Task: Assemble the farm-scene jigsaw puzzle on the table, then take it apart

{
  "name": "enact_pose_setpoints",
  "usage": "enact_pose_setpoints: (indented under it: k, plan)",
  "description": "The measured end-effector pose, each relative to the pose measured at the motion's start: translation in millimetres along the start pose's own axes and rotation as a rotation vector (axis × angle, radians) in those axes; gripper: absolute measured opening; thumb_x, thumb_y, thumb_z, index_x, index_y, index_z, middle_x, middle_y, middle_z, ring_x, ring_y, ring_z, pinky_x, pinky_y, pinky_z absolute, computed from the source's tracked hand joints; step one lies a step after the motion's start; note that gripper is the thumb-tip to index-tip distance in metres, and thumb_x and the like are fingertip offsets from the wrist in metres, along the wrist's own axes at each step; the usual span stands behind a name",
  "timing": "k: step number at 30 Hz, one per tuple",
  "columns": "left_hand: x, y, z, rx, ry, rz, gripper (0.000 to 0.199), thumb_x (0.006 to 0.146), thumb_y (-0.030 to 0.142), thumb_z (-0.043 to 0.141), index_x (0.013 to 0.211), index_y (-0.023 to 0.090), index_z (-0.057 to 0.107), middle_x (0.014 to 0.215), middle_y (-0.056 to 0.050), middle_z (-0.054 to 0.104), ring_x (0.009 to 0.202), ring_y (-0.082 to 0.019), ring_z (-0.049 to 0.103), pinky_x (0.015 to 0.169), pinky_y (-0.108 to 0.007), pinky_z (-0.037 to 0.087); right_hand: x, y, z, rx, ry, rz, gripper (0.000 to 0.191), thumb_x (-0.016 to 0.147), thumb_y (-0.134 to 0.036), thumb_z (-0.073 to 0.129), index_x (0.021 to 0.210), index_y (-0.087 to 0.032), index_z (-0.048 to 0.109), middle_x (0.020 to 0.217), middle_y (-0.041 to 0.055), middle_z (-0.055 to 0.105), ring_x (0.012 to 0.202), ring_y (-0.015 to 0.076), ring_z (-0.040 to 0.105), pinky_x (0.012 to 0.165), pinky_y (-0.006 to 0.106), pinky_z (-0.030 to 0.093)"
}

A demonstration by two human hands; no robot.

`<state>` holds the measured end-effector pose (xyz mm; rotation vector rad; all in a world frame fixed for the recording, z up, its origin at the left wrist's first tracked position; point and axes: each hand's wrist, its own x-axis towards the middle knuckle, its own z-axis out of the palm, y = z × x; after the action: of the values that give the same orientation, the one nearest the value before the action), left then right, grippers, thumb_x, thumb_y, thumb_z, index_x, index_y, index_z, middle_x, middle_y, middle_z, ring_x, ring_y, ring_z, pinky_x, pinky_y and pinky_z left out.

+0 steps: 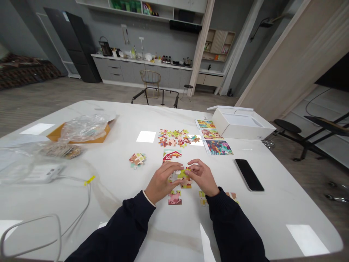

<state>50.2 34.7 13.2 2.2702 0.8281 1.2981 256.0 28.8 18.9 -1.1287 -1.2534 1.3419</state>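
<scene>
your right hand [202, 177] pinches a yellow-green jigsaw piece [183, 174] between its fingertips, while your left hand [161, 183] curves over it, its grip hard to tell. they work mid-way across the white table [174, 233]. only small patches are joined so far: a red barn patch [171, 155] just above your hands, a pink pig patch [175, 198] just below. a heap of loose pieces [174, 137] remains further off, beside three picture cards [215, 140].

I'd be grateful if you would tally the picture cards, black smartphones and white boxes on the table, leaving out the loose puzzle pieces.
Picture cards: 3
Black smartphones: 1
White boxes: 1
Total: 5
</scene>
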Motion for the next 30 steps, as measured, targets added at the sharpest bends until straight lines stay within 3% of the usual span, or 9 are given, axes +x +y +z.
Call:
enact_pose_setpoints:
  k: [3,8,11,14,20,24,28,30]
  plan:
    - [-0.4,-1.2,-0.1,0.024,-0.021,-0.007,0.032,0.090,0.024,0.074,0.121,0.023,0.064,0.120,-0.011,0.072,0.114,-0.025,0.066,0.100,-0.047,0.055,0.8,-2.2,-1.7,-0.013,-0.011,0.024,0.049,0.071,-0.047,0.089,0.103,-0.020,0.063,0.070,-0.0036,0.064,0.057,0.0120,0.058,0.058,0.027,0.049]
    - [-1.0,-1.2,2.4,0.031,0.015,-0.034,0.029,0.089,0.024,0.076,0.115,0.023,0.065,0.115,-0.010,0.073,0.110,-0.025,0.068,0.097,-0.047,0.056,-3.1,-4.4,-3.3,-0.097,-0.081,0.000,0.061,0.060,-0.034,0.096,0.111,-0.020,0.067,0.088,0.0002,0.068,0.071,0.0139,0.065,0.067,0.028,0.056]
    - [-1.6,-1.7,3.8,0.032,0.002,-0.034,0.032,0.087,0.025,0.078,0.115,0.022,0.064,0.114,-0.010,0.074,0.110,-0.025,0.068,0.096,-0.045,0.057,-5.1,-3.5,-9.8,-0.228,-0.124,-0.042,0.060,0.064,-0.032,0.094,0.116,-0.019,0.067,0.083,-0.0007,0.068,0.072,0.0145,0.065,0.072,0.030,0.058]
    - [-3.0,-3.1,5.9,0.032,-0.004,-0.022,0.031,0.087,0.027,0.079,0.113,0.022,0.064,0.113,-0.009,0.074,0.109,-0.024,0.068,0.096,-0.044,0.057,-7.0,-6.3,-15.5,-0.347,-0.170,-0.083,0.056,0.070,-0.035,0.090,0.119,-0.019,0.068,0.082,0.0000,0.069,0.073,0.0157,0.066,0.075,0.032,0.060]
    - [-5.1,-3.3,8.4,0.012,-0.052,-0.021,0.030,0.088,0.024,0.077,0.114,0.023,0.064,0.115,-0.009,0.073,0.110,-0.025,0.068,0.095,-0.043,0.058,-13.6,-23.4,-21.6,-0.598,-0.213,-0.286,0.037,0.079,-0.033,0.082,0.113,-0.022,0.072,0.108,0.0073,0.069,0.080,0.0161,0.066,0.073,0.030,0.061]
    - [-3.7,0.9,4.8,0.057,-0.026,-0.071,0.036,0.088,0.023,0.075,0.121,0.023,0.061,0.112,-0.008,0.071,0.100,-0.023,0.068,0.089,-0.040,0.059,-7.8,-19.7,-56.9,-0.763,-0.150,-0.316,0.036,0.082,-0.031,0.078,0.117,-0.023,0.073,0.109,0.0084,0.071,0.081,0.0182,0.066,0.076,0.034,0.059]
    - [-2.4,3.2,1.8,0.078,0.010,-0.083,0.033,0.090,0.023,0.074,0.119,0.023,0.060,0.108,-0.007,0.070,0.093,-0.021,0.067,0.085,-0.039,0.059,10.9,-1.0,-112.6,-0.882,0.072,-0.213,0.044,0.074,-0.033,0.083,0.116,-0.022,0.073,0.107,0.0081,0.074,0.080,0.0200,0.065,0.078,0.038,0.057]
    - [-2.6,2.5,1.9,0.078,0.019,-0.077,0.031,0.090,0.023,0.073,0.118,0.023,0.060,0.107,-0.007,0.070,0.092,-0.020,0.067,0.085,-0.039,0.059,20.7,8.8,-133.9,-0.930,0.122,-0.148,0.042,0.070,-0.032,0.085,0.110,-0.022,0.075,0.100,0.0068,0.075,0.077,0.0196,0.064,0.079,0.038,0.056]
